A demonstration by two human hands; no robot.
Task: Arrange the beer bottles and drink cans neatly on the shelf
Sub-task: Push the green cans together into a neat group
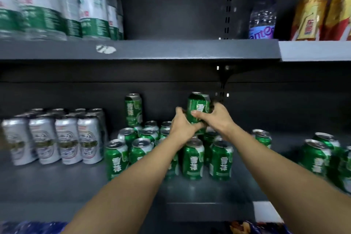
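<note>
Both my hands hold one green beer can (198, 104) above a cluster of green cans (193, 159) on the dark lower shelf (57, 186). My left hand (183, 125) grips its lower left side and my right hand (216, 118) curls round its right side. Another green can (133, 109) stands on top of the cluster at the back left. Several more green cans (316, 157) stand apart at the right. A block of silver cans (62, 138) stands in rows at the left.
The upper shelf (152, 49) carries large water bottles (47, 4) at the left, a purple-labelled bottle (263, 13) and yellow-labelled bottles (322, 9) at the right. Bare shelf floor lies in front of the cans. Blue packaging (28, 227) shows at the bottom edge.
</note>
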